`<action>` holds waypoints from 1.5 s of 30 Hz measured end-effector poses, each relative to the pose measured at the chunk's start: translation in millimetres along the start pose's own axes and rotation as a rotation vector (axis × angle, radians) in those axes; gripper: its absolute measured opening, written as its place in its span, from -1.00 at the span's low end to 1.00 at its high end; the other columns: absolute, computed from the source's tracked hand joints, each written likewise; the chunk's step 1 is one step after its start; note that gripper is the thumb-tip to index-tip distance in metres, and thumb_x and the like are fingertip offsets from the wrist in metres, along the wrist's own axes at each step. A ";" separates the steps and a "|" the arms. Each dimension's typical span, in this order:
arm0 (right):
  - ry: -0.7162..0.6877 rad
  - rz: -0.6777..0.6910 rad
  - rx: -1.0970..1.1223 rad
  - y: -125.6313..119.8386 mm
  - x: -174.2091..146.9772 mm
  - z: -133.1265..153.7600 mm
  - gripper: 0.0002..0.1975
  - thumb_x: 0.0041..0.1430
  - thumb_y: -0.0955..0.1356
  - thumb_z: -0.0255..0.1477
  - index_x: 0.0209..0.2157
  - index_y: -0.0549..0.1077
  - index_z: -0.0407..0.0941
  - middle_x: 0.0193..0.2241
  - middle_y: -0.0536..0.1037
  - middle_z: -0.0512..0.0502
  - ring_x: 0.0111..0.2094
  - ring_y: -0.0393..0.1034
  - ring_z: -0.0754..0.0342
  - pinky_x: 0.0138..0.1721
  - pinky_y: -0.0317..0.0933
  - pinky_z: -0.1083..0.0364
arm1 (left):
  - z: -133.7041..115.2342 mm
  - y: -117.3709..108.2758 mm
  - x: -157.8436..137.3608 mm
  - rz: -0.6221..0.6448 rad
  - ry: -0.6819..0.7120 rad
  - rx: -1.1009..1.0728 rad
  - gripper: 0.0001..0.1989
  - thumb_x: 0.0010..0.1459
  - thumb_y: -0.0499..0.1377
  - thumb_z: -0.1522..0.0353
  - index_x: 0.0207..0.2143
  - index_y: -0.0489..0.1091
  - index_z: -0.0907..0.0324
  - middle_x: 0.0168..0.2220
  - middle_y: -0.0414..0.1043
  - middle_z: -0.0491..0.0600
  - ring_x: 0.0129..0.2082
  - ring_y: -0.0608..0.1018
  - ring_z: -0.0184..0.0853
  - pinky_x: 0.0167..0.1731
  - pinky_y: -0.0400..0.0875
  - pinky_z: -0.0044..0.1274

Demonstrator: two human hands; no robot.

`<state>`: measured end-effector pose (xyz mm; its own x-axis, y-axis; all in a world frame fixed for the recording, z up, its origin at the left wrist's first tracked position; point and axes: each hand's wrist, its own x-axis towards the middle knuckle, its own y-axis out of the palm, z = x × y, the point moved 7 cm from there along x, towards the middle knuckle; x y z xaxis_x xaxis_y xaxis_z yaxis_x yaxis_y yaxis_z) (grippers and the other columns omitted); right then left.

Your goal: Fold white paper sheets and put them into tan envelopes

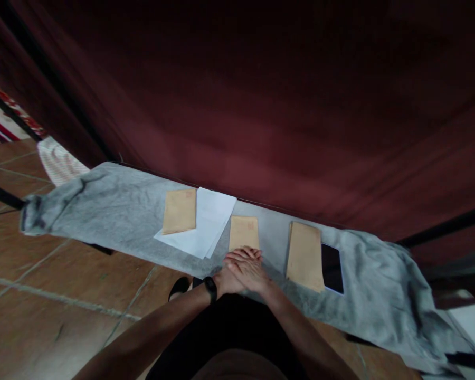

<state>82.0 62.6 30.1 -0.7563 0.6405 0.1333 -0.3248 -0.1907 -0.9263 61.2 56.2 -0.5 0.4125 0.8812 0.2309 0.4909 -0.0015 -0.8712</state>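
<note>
Overlapping with fingers bunched, the bare right hand point(252, 274) and bare left hand point(230, 282) are covering the near end of the middle rectangular tan paper envelope point(243, 233) on the grey cloth point(119, 211), any grip beneath hidden from me, and a forward push could be creasing it.

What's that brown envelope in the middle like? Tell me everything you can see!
The middle envelope is light brown and looks like paper, with faint reddish marks near its upper right corner, too blurry to read. It lies flat on the grey cloth. The right hand rests over the left hand, and together they hide its near end. I can't tell whether they press on it.
</note>
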 end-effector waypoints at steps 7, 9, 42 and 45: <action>0.122 -0.008 -0.078 -3.3 14.3 -79.9 -0.51 0.46 0.05 -0.30 0.33 0.16 -0.05 0.37 0.12 -0.06 0.37 -0.02 0.09 0.37 -0.10 -0.02 | -14.9 -16.2 -20.4 0.116 0.347 0.137 -0.52 0.30 0.07 0.15 0.18 0.34 0.18 0.19 0.40 0.12 0.22 0.38 -0.16 0.28 0.14 -0.30; 0.163 -0.011 -0.107 -3.6 21.5 -94.8 -0.50 0.45 0.08 -0.30 0.35 0.12 -0.06 0.38 0.08 -0.06 0.38 -0.05 0.09 0.38 -0.11 -0.02 | -17.0 -17.8 -21.5 0.123 0.367 0.170 -0.49 0.31 0.07 0.16 0.24 0.27 0.16 0.25 0.32 0.09 0.27 0.33 -0.18 0.30 0.09 -0.32; 0.087 -0.015 -0.080 0.6 -30.1 -64.9 -0.48 0.48 0.02 -0.30 0.39 -0.02 -0.06 0.39 0.02 -0.04 0.39 -0.08 0.09 0.39 -0.14 -0.09 | -18.2 -13.9 -28.8 0.011 0.437 0.260 -0.62 0.31 0.08 0.22 0.10 0.40 0.16 0.02 0.53 0.07 0.12 0.47 -0.20 0.21 0.25 -0.35; 0.079 -0.023 -0.064 2.8 -42.8 -57.6 -0.49 0.48 0.01 -0.30 0.39 -0.01 -0.06 0.38 0.05 -0.04 0.39 -0.07 0.10 0.39 -0.12 -0.10 | -18.2 -16.2 -31.9 0.024 0.438 0.246 -0.68 0.32 0.06 0.27 0.05 0.43 0.16 -0.01 0.55 0.05 0.08 0.50 -0.23 0.23 0.25 -0.36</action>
<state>146.1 77.5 1.5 -0.7011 0.7014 0.1287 -0.3027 -0.1294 -0.9443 54.0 19.6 14.2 0.7308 0.6008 0.3241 0.3036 0.1392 -0.9426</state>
